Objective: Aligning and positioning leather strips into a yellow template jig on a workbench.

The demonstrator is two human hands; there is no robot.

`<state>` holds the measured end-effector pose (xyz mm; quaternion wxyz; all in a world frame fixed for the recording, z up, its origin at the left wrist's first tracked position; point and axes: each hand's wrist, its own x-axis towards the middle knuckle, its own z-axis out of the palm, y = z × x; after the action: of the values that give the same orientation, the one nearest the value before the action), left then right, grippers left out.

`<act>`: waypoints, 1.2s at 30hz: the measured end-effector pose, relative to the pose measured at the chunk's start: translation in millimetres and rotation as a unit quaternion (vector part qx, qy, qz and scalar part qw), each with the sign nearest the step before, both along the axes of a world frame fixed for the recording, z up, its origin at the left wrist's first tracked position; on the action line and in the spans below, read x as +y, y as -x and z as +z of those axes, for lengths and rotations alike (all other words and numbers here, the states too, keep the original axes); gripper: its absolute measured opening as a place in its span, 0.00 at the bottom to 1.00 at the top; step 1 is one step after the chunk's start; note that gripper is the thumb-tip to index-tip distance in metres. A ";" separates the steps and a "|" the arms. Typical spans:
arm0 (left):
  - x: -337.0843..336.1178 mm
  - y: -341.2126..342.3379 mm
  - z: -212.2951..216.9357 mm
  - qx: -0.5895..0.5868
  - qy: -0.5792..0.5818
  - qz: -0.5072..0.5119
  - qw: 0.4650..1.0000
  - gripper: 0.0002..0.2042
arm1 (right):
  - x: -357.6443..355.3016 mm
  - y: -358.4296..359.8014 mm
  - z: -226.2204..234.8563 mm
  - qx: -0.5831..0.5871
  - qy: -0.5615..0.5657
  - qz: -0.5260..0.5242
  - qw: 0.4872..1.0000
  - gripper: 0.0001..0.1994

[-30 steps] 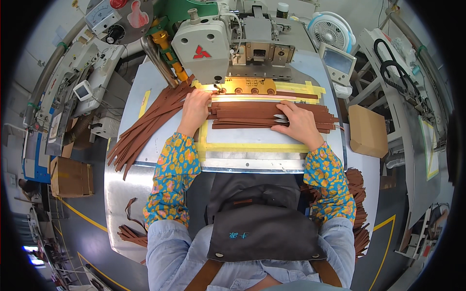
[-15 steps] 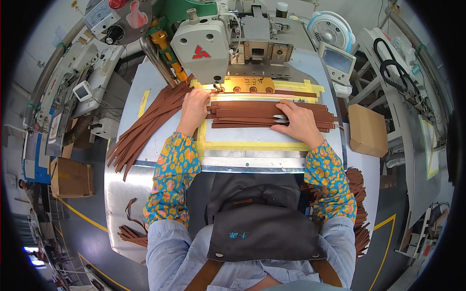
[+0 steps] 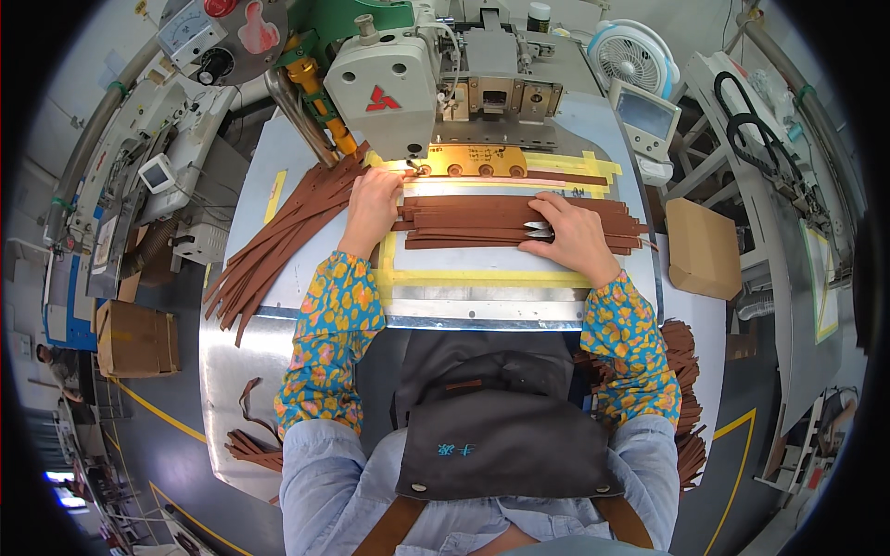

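Observation:
My left hand (image 3: 373, 202) lies flat on the left ends of a stack of brown leather straps (image 3: 482, 221), just below the needle area of the grey sewing machine (image 3: 389, 88). My right hand (image 3: 570, 236) rests on the same stack further right and holds small metal snips (image 3: 536, 229) between its fingers. The straps lie across a metal work plate (image 3: 464, 278) marked with yellow tape. A yellow clamp plate (image 3: 464, 162) with round holes sits right behind the straps.
A fan of loose brown straps (image 3: 278, 241) spreads over the table's left side. More straps hang at the right (image 3: 686, 398) and lower left (image 3: 250, 445). A cardboard box (image 3: 702, 248), a control panel (image 3: 646, 116), a white fan (image 3: 635, 56) and scissors (image 3: 756, 139) stand at the right.
Both hands stay on the strap stack. My left hand has crept slightly toward the needle area; otherwise nothing visibly moved.

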<state>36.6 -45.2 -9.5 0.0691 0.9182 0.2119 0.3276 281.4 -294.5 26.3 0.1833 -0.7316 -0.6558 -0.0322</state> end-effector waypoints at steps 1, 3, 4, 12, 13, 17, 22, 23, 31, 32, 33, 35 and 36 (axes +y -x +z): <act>-0.2 -0.3 0.4 0.005 0.003 0.002 1.000 0.04 | 0.2 0.1 -0.2 0.001 -0.003 0.000 1.000 0.31; 0.5 -0.5 0.4 0.006 0.003 0.002 1.000 0.04 | 0.5 0.2 -0.6 -0.003 -0.006 0.001 1.000 0.31; 1.0 -0.2 0.0 0.007 0.002 0.003 1.000 0.04 | 0.7 0.5 -0.8 -0.006 -0.008 0.003 1.000 0.32; -1.6 -1.0 1.2 -0.011 0.004 -0.005 1.000 0.01 | 2.1 0.8 -1.1 -0.011 -0.013 0.001 1.000 0.32; -2.3 -1.3 1.8 -0.012 0.005 -0.007 1.000 0.01 | 1.7 0.9 -0.9 -0.012 -0.013 -0.001 1.000 0.32; -1.4 -2.5 4.2 -0.010 0.021 0.001 1.000 0.02 | 2.1 0.0 -0.2 -0.006 -0.011 -0.003 1.000 0.32; 6.8 16.7 3.3 -0.008 -0.019 0.016 1.000 0.07 | 2.7 0.4 5.8 0.020 -0.001 0.010 1.000 0.29; 7.8 22.9 3.9 -0.007 -0.019 0.017 1.000 0.07 | 3.2 -3.7 8.0 0.021 -0.001 0.012 1.000 0.29; 35.3 90.6 1.5 0.146 -0.087 0.281 0.945 0.33 | -3.4 -86.7 22.5 0.100 -0.011 -0.142 0.985 0.11; 43.5 98.5 1.8 0.169 -0.050 0.269 0.947 0.34 | -1.7 -97.7 15.7 0.044 -0.021 -0.166 0.985 0.11; 49.1 104.0 3.1 0.168 -0.047 0.260 0.950 0.34 | 1.7 -105.0 13.3 0.041 -0.018 -0.175 0.984 0.11; 51.6 104.3 0.1 0.138 -0.012 0.217 0.966 0.34 | -1.7 -120.4 7.9 0.069 0.064 -0.184 0.978 0.11; 52.9 104.4 -1.2 0.135 -0.010 0.206 0.969 0.34 | -3.5 -125.8 2.1 0.085 0.036 -0.161 0.983 0.10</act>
<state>-67.9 7.7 -10.6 -0.0388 0.8911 0.4005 0.2097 407.2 -298.0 28.5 0.2042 -0.8337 -0.5124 0.0250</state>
